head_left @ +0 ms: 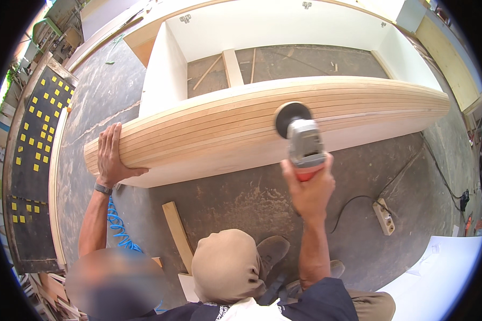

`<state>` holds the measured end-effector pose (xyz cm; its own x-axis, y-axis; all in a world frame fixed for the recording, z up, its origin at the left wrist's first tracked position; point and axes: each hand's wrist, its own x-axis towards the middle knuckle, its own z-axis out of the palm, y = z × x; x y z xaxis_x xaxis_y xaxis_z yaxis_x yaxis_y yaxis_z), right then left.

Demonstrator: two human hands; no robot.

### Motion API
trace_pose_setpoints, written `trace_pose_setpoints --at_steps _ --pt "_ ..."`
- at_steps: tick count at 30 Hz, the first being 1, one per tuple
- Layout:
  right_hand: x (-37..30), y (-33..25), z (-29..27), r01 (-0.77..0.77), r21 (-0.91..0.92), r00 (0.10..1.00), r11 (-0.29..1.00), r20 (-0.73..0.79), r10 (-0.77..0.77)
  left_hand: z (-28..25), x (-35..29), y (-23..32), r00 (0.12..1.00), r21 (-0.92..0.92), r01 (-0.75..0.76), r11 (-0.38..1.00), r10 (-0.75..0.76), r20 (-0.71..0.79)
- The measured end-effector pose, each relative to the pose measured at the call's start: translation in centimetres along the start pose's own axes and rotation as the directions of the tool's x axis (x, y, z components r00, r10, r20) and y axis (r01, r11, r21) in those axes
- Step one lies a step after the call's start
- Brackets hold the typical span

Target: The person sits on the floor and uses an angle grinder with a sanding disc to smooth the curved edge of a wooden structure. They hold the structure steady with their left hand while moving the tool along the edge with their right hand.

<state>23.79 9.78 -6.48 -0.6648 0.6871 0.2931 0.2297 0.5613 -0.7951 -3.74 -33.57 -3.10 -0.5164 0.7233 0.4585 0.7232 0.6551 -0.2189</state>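
My right hand (311,187) is wrapped round the red and grey body of an angle grinder (306,142). The grinder's round dark disc (293,119) lies over the wood-slatted side (214,117) of a large cabinet; whether it touches the slats I cannot tell. Long thin slats run along this side, with a pale smooth board (225,165) below them. My left hand (111,158) lies flat on the slatted side's left end, its thumb spread toward the pale board. A dark band circles my left wrist.
The white cabinet interior (278,32) opens beyond the slats, with hinges along its far edge. A power strip (383,216) and black cable lie at the right. A blue coiled hose (118,224) and wooden batten (178,235) are near my left arm. A dark yellow-marked board (29,176) stands left.
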Motion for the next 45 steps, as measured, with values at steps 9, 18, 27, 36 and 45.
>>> trace_pose_setpoints --at_steps 9,18,27,36,45 --pt "-5.2 -6.1 10.0 0.509 -0.048 0.848 0.859 0.197 -0.492 0.1 0.9 0.0 1.000 -0.010 -0.002 1.000 0.002 0.005" --pt "0.7 -1.5 -1.1 0.014 -0.083 0.997 0.996 0.074 -0.008 0.3 -0.2 -0.4 1.000 0.009 -0.012 1.000 0.012 -0.012" --pt "-0.6 -3.2 0.8 0.134 -0.109 0.979 0.985 0.169 -0.115 0.1 0.1 -0.5 1.000 0.000 -0.002 1.000 0.002 -0.009" --pt "-4.6 -6.8 8.8 0.532 -0.111 0.824 0.840 0.295 -0.483 0.3 0.2 -0.6 1.000 -0.028 0.009 1.000 -0.009 0.008" --pt "0.2 -0.9 -0.5 0.127 -0.099 0.986 0.987 0.125 -0.114 0.3 -0.2 -0.6 1.000 -0.016 -0.004 1.000 0.004 -0.012"
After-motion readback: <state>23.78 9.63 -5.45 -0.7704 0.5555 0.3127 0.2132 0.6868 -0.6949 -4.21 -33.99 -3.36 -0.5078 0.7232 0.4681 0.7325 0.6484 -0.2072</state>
